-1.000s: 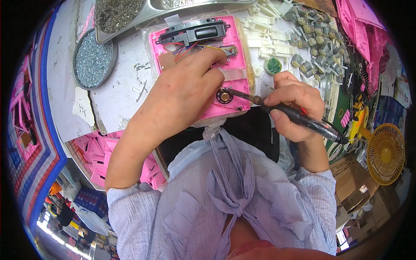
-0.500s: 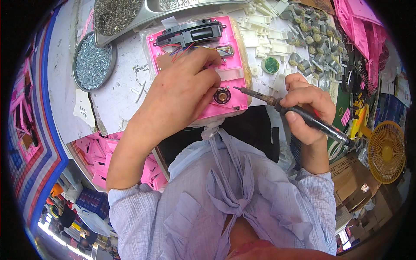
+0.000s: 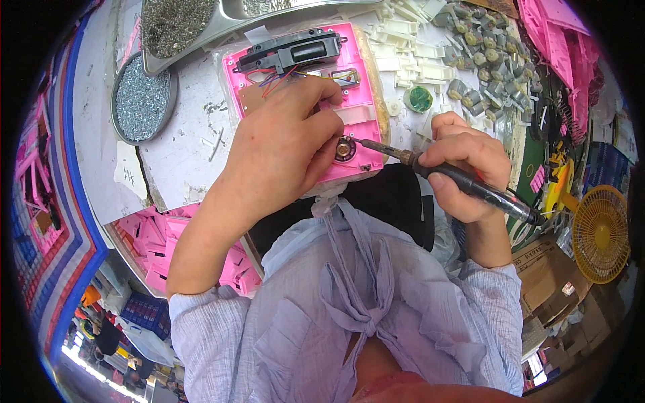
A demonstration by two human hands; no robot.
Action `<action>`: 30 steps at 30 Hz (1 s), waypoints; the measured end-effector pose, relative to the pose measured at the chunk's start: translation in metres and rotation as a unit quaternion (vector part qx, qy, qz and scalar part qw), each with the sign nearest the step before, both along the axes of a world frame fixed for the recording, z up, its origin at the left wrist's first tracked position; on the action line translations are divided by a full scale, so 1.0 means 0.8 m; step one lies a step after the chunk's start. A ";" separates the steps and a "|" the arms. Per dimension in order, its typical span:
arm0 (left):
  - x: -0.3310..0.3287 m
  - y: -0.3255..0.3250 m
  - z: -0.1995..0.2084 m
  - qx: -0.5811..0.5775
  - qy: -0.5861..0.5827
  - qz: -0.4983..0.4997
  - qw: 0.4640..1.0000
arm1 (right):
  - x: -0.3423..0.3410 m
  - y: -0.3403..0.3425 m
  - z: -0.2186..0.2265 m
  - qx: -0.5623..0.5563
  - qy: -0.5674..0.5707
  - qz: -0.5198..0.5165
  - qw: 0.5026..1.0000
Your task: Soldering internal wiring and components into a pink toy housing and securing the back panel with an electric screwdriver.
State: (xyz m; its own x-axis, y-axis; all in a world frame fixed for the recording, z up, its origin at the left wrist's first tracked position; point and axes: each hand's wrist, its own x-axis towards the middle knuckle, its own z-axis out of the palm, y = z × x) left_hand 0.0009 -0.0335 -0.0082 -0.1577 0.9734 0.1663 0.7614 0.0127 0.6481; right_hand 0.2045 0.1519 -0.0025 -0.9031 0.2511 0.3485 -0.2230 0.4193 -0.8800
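A pink plastic casing (image 3: 368, 101) lies before me with its inside facing up. In it sit a black plastic housing (image 3: 295, 51), a small round speaker (image 3: 345, 149) and several thin coloured wires (image 3: 272, 79). My left hand (image 3: 285, 134) rests over the casing, its fingers closed at the speaker's upper left edge; what they pinch is hidden. My right hand (image 3: 467, 168) grips a black-handled soldering iron (image 3: 463, 178) like a pen. The iron's tip is at the upper edge of the speaker, close to my left fingertips; whether it touches is too small to tell.
Screws fill a round dish (image 3: 174, 101) at left. A metal tray (image 3: 228, 30) of small parts stands behind. White plastic parts (image 3: 410, 40) and small grey motors (image 3: 487, 57) are heaped at right, near a green round tub (image 3: 418, 99). A yellow fan (image 3: 600, 235) stands far right.
My right hand has moved left with the soldering iron, bringing its tip to the speaker's edge. The casing has shifted slightly; my left hand stays over it.
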 end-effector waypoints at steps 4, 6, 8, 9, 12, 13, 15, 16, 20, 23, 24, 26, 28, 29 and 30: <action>0.000 -0.001 -0.002 0.004 -0.006 0.003 1.000 | -0.003 0.000 -0.001 0.007 -0.006 0.005 1.000; 0.000 -0.001 -0.001 0.005 -0.005 0.003 1.000 | -0.002 -0.001 -0.002 0.008 -0.008 0.008 1.000; 0.000 0.000 -0.001 0.006 0.002 0.003 1.000 | 0.001 -0.002 -0.001 0.008 -0.018 0.013 1.000; 0.000 0.000 0.000 0.006 0.005 0.004 1.000 | 0.000 -0.002 -0.001 0.010 -0.023 0.015 1.000; 0.000 0.000 -0.001 0.015 0.020 0.001 1.000 | -0.003 -0.001 -0.001 0.015 -0.023 0.014 1.000; 0.001 0.000 -0.001 0.013 0.017 0.001 1.000 | -0.006 -0.001 -0.002 0.016 -0.015 0.011 1.000; 0.002 0.000 -0.001 0.009 0.010 0.002 1.000 | -0.008 -0.001 -0.003 0.016 -0.008 0.009 1.000; 0.002 0.000 -0.001 0.009 0.010 0.003 1.000 | -0.009 -0.001 -0.002 0.016 -0.010 0.009 1.000; 0.003 0.000 -0.001 0.008 0.015 0.005 1.000 | -0.009 -0.004 -0.001 0.013 -0.011 0.006 1.000; 0.002 0.000 -0.001 0.013 0.024 0.002 1.000 | -0.006 -0.002 0.001 0.024 -0.009 0.006 1.000; 0.002 -0.001 -0.001 0.016 0.027 0.002 1.000 | -0.003 0.001 0.003 0.021 -0.010 0.004 1.000; 0.001 -0.003 -0.002 0.013 0.023 0.005 1.000 | 0.007 0.008 0.010 0.016 -0.010 0.000 1.000; 0.001 -0.004 -0.004 0.014 0.021 0.004 1.000 | 0.038 0.012 0.011 -0.025 -0.019 -0.073 0.997; 0.001 -0.005 -0.003 0.014 0.022 0.005 1.000 | 0.057 0.013 0.012 -0.041 -0.024 -0.124 0.991; 0.000 -0.004 -0.002 0.013 0.021 0.003 1.000 | 0.077 0.015 0.014 -0.060 -0.029 -0.175 0.982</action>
